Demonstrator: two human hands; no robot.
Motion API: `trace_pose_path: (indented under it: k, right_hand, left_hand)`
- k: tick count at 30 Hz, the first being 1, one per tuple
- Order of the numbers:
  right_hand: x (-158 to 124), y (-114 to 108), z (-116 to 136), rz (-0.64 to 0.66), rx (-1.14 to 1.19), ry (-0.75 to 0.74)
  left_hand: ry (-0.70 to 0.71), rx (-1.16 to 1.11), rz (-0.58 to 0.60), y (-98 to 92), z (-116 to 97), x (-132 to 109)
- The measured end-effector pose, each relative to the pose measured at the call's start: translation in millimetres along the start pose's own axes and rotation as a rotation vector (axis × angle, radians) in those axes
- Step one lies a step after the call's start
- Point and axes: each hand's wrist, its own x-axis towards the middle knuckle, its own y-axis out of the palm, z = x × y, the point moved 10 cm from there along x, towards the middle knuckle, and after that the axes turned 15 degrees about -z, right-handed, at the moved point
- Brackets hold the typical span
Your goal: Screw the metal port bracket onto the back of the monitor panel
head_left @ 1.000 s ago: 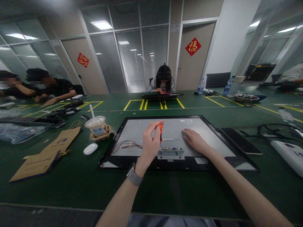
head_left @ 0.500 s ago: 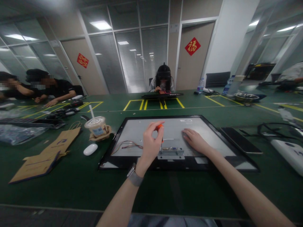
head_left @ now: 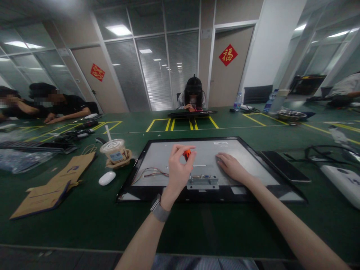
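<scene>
My left hand [head_left: 180,165] has its fingers around the orange handle of a screwdriver [head_left: 187,153], which stands roughly upright. The tool's shaft points down at the left end of a metal bracket with connector ports [head_left: 203,182]; the tip is too small to make out. My right hand [head_left: 230,167] lies flat, fingers stretched out, on the grey back of a display panel [head_left: 157,153]. This black-framed panel lies on the green table in front of me. A thin bundle of wires [head_left: 153,172] rests on the panel, left of my left hand.
Left of the panel are a lidded drink cup [head_left: 116,152], a white mouse [head_left: 107,178] and a brown paper bag [head_left: 64,176]. A black phone-like slab [head_left: 285,165] and a white device [head_left: 341,183] lie right. A person [head_left: 194,95] sits across the table [head_left: 197,228].
The fingers of my left hand have shifted around the orange handle, the thumb and forefinger standing a little further apart. My right hand keeps its place on the panel.
</scene>
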Motion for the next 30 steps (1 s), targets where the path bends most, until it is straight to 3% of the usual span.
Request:
trace_pose_path:
  k: [10,15,18,24,30]
  right_hand:
    - [-0.4,-1.3,-0.4,-0.014,0.005,-0.005]
    - [-0.3,-1.4,0.6,-0.031,0.011,-0.020]
    - [-0.3,-0.2,0.0,-0.035,0.003,-0.023]
    - [-0.5,3.1,-3.3,-0.021,-0.008,-0.008]
    - [-0.8,1.2,-2.7,-0.042,0.020,-0.023]
  left_hand:
    - [-0.099,-0.095,0.063,5.5,7.3,-4.5]
    - [0.009,-0.038,0.000,1.9,-1.3,-2.3]
    - [-0.002,-0.029,-0.009,0.2,0.1,-1.2]
    - [-0.108,-0.125,0.112,10.0,9.2,-4.6]
    - [0.065,-0.009,0.033,4.7,-4.6,-1.1]
